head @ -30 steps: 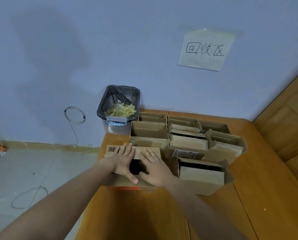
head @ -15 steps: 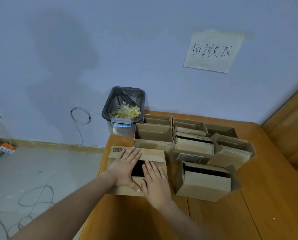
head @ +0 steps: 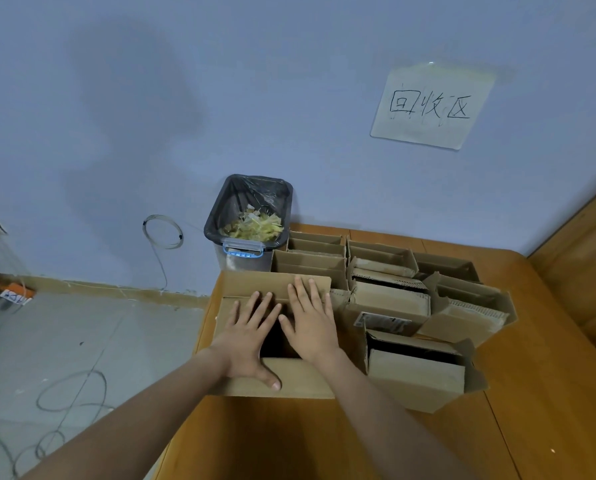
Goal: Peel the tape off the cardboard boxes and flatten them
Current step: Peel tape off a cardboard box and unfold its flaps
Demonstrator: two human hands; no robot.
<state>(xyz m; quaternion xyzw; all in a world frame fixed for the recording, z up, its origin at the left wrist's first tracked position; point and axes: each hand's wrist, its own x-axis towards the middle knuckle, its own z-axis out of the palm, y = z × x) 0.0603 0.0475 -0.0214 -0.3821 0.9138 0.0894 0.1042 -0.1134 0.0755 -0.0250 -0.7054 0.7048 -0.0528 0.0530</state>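
Box opening partly under hands

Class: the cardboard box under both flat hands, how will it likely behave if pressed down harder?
The cardboard box probably folds rather than resists: its flaps are open, with a dark gap showing. It looks light, so it might slide on the smooth wooden table.
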